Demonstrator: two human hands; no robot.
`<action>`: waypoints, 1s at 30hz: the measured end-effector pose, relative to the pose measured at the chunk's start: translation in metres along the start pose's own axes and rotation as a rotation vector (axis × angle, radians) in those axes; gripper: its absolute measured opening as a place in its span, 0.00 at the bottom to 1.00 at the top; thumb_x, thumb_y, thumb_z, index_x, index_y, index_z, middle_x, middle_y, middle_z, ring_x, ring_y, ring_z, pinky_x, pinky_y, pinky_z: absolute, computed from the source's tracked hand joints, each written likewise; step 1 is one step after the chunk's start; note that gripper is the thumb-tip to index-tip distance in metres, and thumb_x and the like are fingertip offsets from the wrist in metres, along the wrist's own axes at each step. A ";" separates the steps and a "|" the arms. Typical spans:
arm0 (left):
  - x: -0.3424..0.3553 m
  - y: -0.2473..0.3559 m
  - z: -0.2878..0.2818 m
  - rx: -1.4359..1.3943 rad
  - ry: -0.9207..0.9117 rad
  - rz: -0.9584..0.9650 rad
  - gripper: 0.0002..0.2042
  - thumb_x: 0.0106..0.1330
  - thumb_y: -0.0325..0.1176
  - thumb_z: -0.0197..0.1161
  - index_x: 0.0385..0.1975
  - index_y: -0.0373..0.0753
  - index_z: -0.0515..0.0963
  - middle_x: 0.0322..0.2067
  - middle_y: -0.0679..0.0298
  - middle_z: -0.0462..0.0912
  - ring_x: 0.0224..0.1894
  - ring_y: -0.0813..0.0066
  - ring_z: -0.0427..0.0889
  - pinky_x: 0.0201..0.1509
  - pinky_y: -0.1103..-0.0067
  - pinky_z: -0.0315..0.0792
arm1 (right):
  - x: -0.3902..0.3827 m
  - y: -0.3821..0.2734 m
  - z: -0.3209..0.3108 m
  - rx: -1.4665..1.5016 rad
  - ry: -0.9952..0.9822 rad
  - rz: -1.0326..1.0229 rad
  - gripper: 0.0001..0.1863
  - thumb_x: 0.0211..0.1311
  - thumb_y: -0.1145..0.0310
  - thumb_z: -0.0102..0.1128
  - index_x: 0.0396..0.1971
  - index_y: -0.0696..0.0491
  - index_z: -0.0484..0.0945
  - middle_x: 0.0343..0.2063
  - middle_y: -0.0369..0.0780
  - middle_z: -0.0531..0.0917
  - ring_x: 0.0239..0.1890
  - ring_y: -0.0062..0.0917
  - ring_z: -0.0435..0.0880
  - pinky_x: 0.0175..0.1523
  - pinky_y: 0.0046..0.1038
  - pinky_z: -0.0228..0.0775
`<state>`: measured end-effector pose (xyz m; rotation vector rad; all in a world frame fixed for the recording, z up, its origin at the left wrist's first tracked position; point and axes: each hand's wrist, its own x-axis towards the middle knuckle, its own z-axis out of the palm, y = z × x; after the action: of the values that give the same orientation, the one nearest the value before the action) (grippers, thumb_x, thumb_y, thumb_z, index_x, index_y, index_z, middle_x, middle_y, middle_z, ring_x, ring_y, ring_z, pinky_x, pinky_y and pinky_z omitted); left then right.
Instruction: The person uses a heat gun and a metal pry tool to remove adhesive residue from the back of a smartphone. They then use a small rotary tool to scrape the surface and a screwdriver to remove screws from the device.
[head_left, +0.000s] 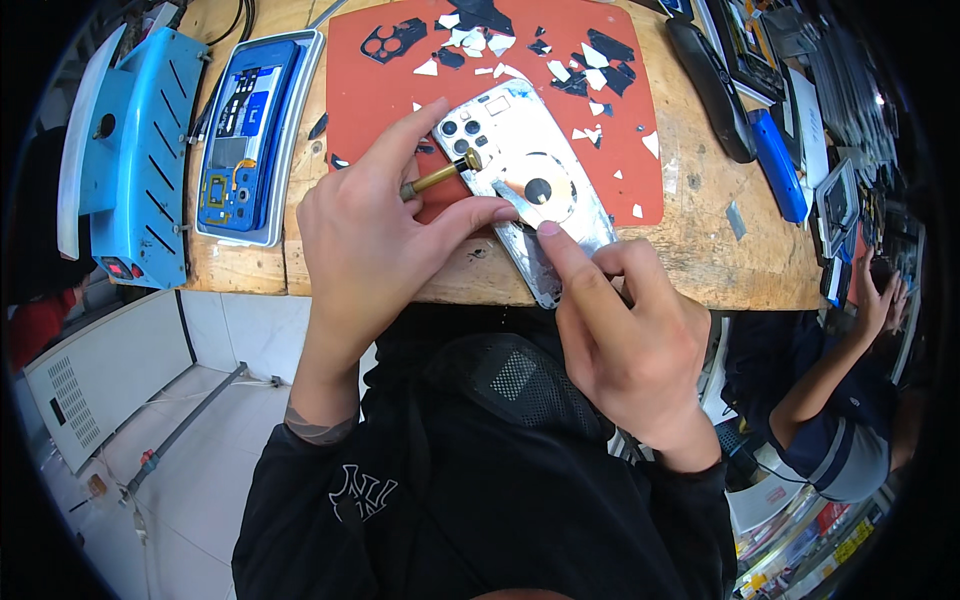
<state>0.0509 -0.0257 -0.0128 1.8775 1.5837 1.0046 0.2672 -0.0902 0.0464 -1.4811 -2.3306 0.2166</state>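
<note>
A smartphone body (552,160) with a scuffed silvery-white back lies tilted across the near edge of the bench, its lower end past the edge. My left hand (375,215) is closed on a brass-coloured rod tool (440,178) with a round knobbed end, beside the phone's camera lenses. Its thumb presses on the phone near the dark round centre. My right hand (635,335) is closed at the phone's lower right edge, index fingertip on the back close to the left thumb. Its curled fingers hide whatever else they hold.
An orange-red mat (375,110) bears white and black broken shards (470,40). At left stand a blue slotted machine (150,150) and a tray with an opened blue phone (250,140). A black handheld tool (712,90) and a blue object (778,165) lie right. Another person's arm (830,375) is at far right.
</note>
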 end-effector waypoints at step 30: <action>0.000 -0.002 0.005 0.033 0.052 0.012 0.34 0.49 0.49 0.89 0.54 0.40 0.85 0.31 0.59 0.93 0.29 0.67 0.93 0.32 0.75 0.82 | -0.001 0.018 0.027 0.205 0.115 0.081 0.25 0.61 0.79 0.71 0.60 0.48 0.87 0.30 0.36 0.77 0.24 0.26 0.82 0.28 0.30 0.75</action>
<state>0.0540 -0.0251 -0.0175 1.8989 1.6297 1.0471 0.2717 -0.0815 0.0153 -1.4480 -2.0924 0.3702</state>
